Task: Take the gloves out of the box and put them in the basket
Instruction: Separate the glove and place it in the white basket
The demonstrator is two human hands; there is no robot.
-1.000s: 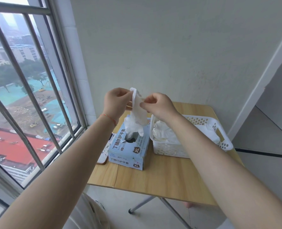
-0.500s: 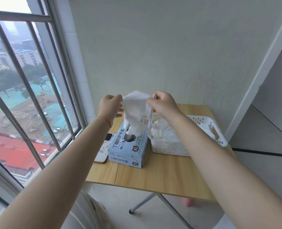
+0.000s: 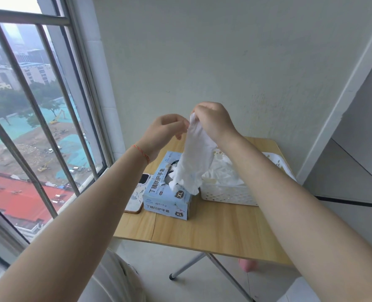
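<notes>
A white glove (image 3: 193,162) hangs in the air above the light blue glove box (image 3: 167,201). My right hand (image 3: 213,123) pinches the glove's top edge. My left hand (image 3: 165,131) hovers just to the left of the glove with its fingers loosely curled; whether it touches the glove I cannot tell. The glove's lower end dangles over the box's torn opening. Right of the box stands a white perforated basket (image 3: 228,195) with several white gloves (image 3: 222,173) in it; my right forearm hides part of the basket.
Box and basket sit on a small wooden folding table (image 3: 213,232) against a pale wall. A phone (image 3: 137,197) lies left of the box. A barred window (image 3: 34,118) runs along the left side. Something pink (image 3: 247,265) is on the floor under the table.
Both hands held the glove spread wide between them; now the hands have come close together, the glove hangs narrow from my right hand, and my left hand no longer stretches it.
</notes>
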